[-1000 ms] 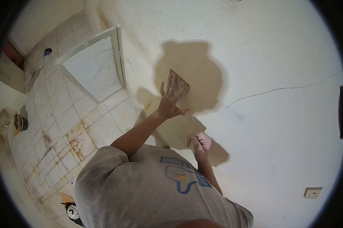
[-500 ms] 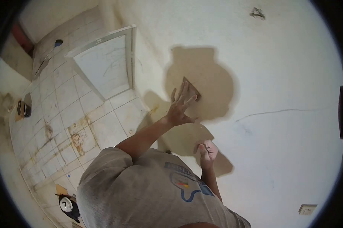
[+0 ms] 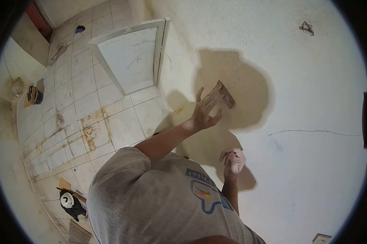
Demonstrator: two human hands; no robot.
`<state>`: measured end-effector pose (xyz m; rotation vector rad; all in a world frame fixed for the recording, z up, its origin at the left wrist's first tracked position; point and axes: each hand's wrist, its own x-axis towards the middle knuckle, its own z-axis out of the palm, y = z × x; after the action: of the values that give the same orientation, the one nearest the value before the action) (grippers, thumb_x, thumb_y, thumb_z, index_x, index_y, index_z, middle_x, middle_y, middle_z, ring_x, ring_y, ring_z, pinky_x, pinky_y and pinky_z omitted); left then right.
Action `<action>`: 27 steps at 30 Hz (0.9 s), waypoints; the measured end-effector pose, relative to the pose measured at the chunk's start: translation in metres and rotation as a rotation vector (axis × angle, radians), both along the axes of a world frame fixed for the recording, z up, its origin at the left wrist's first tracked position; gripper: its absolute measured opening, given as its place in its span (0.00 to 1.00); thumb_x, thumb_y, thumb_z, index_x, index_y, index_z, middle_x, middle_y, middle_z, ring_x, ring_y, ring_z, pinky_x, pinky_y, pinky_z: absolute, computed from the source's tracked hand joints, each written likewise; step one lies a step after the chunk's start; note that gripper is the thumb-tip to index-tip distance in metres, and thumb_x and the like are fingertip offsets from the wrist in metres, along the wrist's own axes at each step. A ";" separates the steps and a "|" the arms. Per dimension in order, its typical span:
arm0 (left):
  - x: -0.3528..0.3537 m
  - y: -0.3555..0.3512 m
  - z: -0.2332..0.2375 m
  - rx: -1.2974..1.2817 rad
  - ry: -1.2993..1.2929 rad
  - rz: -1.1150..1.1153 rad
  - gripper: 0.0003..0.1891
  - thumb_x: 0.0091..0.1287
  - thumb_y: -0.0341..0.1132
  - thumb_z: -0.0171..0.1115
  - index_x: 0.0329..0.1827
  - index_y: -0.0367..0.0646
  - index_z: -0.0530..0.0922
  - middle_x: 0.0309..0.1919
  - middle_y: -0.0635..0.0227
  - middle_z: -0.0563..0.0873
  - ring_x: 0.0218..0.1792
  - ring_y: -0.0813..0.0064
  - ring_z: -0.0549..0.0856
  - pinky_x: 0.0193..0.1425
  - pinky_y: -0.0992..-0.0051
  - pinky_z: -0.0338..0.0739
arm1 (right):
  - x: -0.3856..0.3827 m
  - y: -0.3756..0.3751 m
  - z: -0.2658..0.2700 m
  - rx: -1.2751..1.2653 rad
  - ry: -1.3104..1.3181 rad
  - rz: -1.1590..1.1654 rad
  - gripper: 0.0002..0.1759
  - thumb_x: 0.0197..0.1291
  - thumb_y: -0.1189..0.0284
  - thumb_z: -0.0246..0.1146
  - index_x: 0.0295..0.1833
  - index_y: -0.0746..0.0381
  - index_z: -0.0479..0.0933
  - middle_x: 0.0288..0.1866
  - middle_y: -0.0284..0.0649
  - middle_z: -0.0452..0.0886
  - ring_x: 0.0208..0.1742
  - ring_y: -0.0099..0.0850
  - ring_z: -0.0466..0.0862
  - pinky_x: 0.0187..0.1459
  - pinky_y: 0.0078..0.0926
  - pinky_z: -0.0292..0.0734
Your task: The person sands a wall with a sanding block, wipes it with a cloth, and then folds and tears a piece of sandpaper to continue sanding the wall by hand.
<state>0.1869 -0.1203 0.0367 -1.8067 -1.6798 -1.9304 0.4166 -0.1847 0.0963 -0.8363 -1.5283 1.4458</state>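
Observation:
My left hand (image 3: 207, 110) reaches up to the white wall (image 3: 305, 93), its back towards me. Its fingertips hold a small, flat brown piece (image 3: 227, 95) against the wall, with the thumb apart from it. Lower and to the right, my right hand (image 3: 233, 160) is raised in front of the wall, pale with dust. Its fingers are curled in; what they hold, if anything, cannot be made out. Shadows of my head and arms fall on the wall around both hands.
A white framed panel (image 3: 162, 53) stands at the left beside the wall. Stained floor tiles (image 3: 120, 126) stretch beyond it. A black-and-white object (image 3: 67, 200) and a dark container (image 3: 38, 96) lie on the floor. Wires (image 3: 307, 28) stick out of the wall.
The view has shifted, so the wall, panel and floor items sit differently in the frame. My left hand remains on the brown piece, whose tilt looks slightly different. My right hand stays curled.

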 end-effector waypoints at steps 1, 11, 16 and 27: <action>0.000 0.001 0.000 0.024 -0.014 0.026 0.28 0.59 0.34 0.72 0.65 0.42 0.79 0.73 0.50 0.74 0.73 0.52 0.74 0.80 0.46 0.50 | 0.000 0.001 0.000 0.012 0.007 0.010 0.16 0.71 0.65 0.62 0.37 0.67 0.74 0.17 0.37 0.70 0.20 0.29 0.71 0.26 0.26 0.67; 0.000 0.019 0.021 0.163 -0.209 0.119 0.10 0.59 0.27 0.76 0.43 0.44 0.86 0.51 0.59 0.84 0.54 0.59 0.82 0.59 0.60 0.74 | -0.002 -0.005 0.006 -0.051 -0.019 0.051 0.17 0.71 0.64 0.64 0.39 0.68 0.76 0.19 0.37 0.71 0.22 0.28 0.73 0.27 0.26 0.67; 0.002 0.020 0.023 0.183 -0.201 0.151 0.12 0.59 0.26 0.75 0.44 0.43 0.84 0.49 0.58 0.82 0.51 0.58 0.80 0.53 0.61 0.76 | -0.003 -0.008 0.003 -0.078 0.018 0.038 0.17 0.70 0.63 0.64 0.42 0.70 0.78 0.19 0.36 0.71 0.22 0.28 0.73 0.28 0.25 0.67; 0.002 0.023 0.024 0.230 -0.216 0.130 0.15 0.60 0.25 0.74 0.48 0.41 0.78 0.46 0.56 0.82 0.49 0.55 0.81 0.54 0.61 0.75 | -0.006 -0.008 0.005 -0.094 -0.010 0.064 0.17 0.71 0.63 0.63 0.44 0.70 0.78 0.19 0.36 0.71 0.22 0.28 0.73 0.28 0.25 0.67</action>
<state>0.1891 -0.0975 0.0602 -1.4195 -1.5074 -2.2204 0.4110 -0.1929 0.1018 -0.8574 -1.5164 1.5723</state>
